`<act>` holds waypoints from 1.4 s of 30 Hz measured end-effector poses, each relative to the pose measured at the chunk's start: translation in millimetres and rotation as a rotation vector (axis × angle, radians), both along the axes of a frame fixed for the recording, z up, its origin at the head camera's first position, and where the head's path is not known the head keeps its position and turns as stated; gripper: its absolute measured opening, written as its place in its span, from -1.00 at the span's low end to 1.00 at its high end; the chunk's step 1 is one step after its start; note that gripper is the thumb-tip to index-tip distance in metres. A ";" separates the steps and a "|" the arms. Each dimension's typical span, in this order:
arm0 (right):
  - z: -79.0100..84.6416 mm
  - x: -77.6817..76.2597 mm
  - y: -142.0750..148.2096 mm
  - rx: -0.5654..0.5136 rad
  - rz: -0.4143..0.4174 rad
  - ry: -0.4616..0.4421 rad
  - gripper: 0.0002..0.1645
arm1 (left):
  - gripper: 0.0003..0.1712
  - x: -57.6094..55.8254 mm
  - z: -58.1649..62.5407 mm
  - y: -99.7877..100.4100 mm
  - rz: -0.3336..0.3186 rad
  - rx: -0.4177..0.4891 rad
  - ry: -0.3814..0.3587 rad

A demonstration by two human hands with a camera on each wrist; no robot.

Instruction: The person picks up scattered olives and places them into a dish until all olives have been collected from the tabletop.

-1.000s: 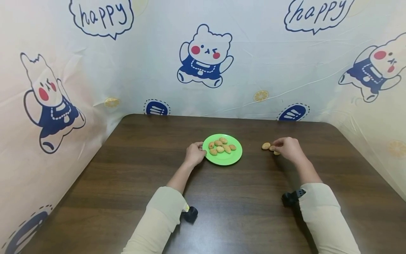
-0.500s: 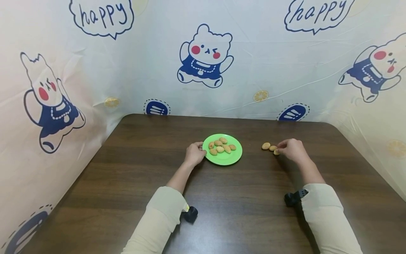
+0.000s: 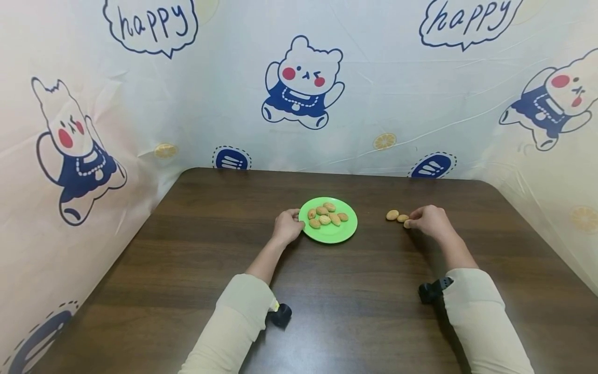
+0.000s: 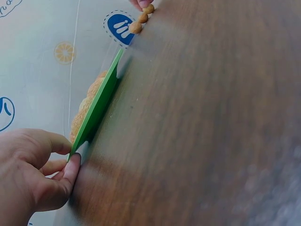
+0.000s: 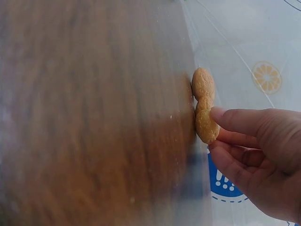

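A green plate (image 3: 328, 237) lies on the table, carrying several tan, oval nuts (image 3: 324, 220) that look like almonds in their shells. My left hand (image 3: 287, 227) pinches its left rim between thumb and fingers; in the left wrist view the plate (image 4: 99, 110) appears edge-on. Right of the plate, a short row of three almonds sits on the wood. My right hand (image 3: 432, 221) has thumb and fingertips on the nearest almond (image 5: 207, 127), pinching it and partly covering it. The far almond (image 3: 392, 215) and the middle almond (image 3: 403, 218) lie just left of my fingers.
The dark wooden table (image 3: 345, 291) extends around the plate and under both forearms. A printed cloth (image 3: 299, 145) with cartoon figures stands behind the table's back edge and along both sides. A black wrist camera (image 3: 280, 316) sits at my left cuff.
My right hand has shifted slightly right, from the middle almond to the nearest one, and its fingers have closed on it. My left hand and the plate have stayed put.
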State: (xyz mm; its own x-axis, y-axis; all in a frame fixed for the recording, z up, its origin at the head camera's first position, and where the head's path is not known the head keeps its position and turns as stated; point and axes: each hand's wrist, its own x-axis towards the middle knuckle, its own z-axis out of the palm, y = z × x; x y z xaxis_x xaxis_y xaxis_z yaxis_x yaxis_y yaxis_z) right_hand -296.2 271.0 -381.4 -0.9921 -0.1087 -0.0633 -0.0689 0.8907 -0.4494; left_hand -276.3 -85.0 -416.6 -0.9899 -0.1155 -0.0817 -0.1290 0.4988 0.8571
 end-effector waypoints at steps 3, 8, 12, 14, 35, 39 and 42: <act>0.0 -0.2 -0.1 -0.009 -0.009 -0.037 -0.54 | -0.47 0.1 0.4 0.2 0.003 0.000 0.003; -0.9 -0.7 -0.7 -0.011 -0.011 -0.061 -0.52 | -0.46 0.8 0.8 0.3 0.004 0.007 0.000; -1.3 -1.2 -1.7 -0.005 0.003 -0.043 -0.52 | -0.46 1.0 0.7 0.3 0.004 0.015 -0.004; -1.3 -1.2 -2.1 -0.003 0.011 -0.029 -0.53 | -0.47 1.0 0.8 0.3 0.004 0.017 -0.005; 3.1 0.1 -6.0 -0.009 0.023 0.007 -0.59 | -0.47 1.6 2.9 0.6 -0.005 -0.003 0.007; 4.1 1.9 -6.6 -0.006 0.007 -0.002 -0.61 | -0.47 2.5 2.4 1.0 -0.003 -0.006 0.005; 3.2 3.1 -5.4 -0.011 0.005 0.003 -0.64 | -0.47 2.9 2.4 1.3 0.002 -0.001 0.002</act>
State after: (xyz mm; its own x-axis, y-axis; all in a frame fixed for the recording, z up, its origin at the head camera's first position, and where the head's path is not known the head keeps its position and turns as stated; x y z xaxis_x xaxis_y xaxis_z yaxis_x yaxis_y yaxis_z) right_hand -293.1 265.6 -378.1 -0.9917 -0.1140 -0.0593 -0.0743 0.8853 -0.4590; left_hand -273.4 -83.6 -414.3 -0.9899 -0.1174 -0.0793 -0.1279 0.4997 0.8567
